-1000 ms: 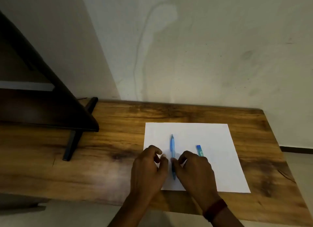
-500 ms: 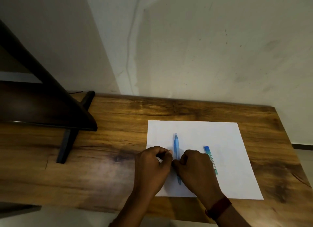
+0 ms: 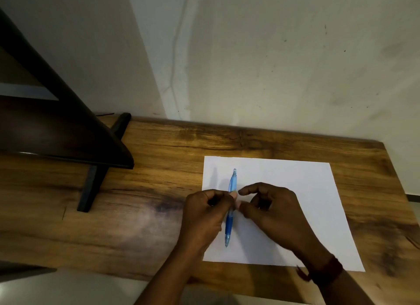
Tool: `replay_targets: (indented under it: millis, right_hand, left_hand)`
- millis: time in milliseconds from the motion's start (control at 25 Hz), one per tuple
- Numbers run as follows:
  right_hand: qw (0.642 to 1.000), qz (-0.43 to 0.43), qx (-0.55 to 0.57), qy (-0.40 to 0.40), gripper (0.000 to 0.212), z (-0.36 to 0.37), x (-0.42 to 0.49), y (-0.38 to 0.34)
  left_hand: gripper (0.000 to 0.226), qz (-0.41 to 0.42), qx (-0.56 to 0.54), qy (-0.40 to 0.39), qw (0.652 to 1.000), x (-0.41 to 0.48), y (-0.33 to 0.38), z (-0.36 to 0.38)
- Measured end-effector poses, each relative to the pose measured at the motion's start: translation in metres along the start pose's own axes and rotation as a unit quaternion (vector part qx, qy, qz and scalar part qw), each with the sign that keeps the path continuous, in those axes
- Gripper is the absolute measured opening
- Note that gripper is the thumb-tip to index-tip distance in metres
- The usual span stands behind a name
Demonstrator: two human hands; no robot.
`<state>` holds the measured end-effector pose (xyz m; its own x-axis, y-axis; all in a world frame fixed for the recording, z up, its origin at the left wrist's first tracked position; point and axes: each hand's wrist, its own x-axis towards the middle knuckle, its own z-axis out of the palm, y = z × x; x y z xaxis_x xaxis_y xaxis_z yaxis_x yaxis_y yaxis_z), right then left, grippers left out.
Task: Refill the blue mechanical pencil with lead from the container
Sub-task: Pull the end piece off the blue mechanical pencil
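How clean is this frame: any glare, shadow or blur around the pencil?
Head view: a pale glare patch on the wooden desk; the blue pencil casts a soft shadow leftward on the paper; both hands look slightly soft.

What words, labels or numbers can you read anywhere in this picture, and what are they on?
None can be read.
Blue pencil: no print shows on the visible barrel, held in the left hand.
Sheet of paper: blank where it shows.
Band on the right wrist: plain, no lettering visible.
The right hand hides part of the sheet, so anything under it cannot be checked.
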<state>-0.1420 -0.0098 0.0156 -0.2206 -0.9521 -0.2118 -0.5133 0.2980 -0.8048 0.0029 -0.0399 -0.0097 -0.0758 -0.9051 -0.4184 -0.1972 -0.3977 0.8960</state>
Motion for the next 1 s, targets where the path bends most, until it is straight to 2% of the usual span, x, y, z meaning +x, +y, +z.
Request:
replay_targets:
  millis: [120, 240, 400, 480, 600, 680, 760, 840, 1000]
  right_hand:
    - [0.989, 0.057, 0.133, 0.043, 0.008, -0.002, 0.009, -0.008]
    - [0.989, 0.082, 0.123, 0.022, 0.021, 0.005, 0.013, -0.012]
    - [0.988, 0.079, 0.136, 0.000, 0.021, 0.014, 0.018, -0.013]
    - [0.987, 0.074, 0.141, 0.013, 0.020, 0.019, 0.021, -0.013]
    - [0.978, 0.095, 0.170, 0.076, 0.023, 0.028, 0.028, -0.014]
    - [0.982, 0.081, 0.126, 0.114, 0.023, 0.029, 0.034, -0.012]
    - [0.992, 0.037, -0.011, 0.122, 0.020, 0.031, 0.035, -0.009]
    - [0.985, -0.005, -0.121, 0.123, 0.020, 0.039, 0.033, -0.006]
    - [0.974, -0.021, -0.176, 0.139, 0.023, 0.051, 0.032, -0.002]
  left_hand:
    - [0.011, -0.007, 0.027, -0.002, 1.000, -0.003, 0.001, -0.009]
    - [0.011, 0.023, 0.072, -0.042, 0.996, -0.006, -0.001, -0.017]
    - [0.013, 0.052, 0.072, -0.070, 0.994, -0.006, -0.004, -0.025]
    - [0.019, 0.061, 0.061, -0.072, 0.994, -0.004, -0.007, -0.029]
    - [0.026, 0.059, 0.047, -0.065, 0.995, -0.002, -0.010, -0.036]
    - [0.028, 0.053, 0.035, -0.043, 0.997, -0.001, -0.010, -0.040]
    - [0.020, 0.051, 0.033, -0.013, 0.998, 0.002, -0.010, -0.044]
    - [0.014, 0.054, 0.047, 0.014, 0.997, 0.007, -0.009, -0.048]
    - [0.014, 0.051, 0.054, 0.041, 0.996, 0.010, -0.011, -0.049]
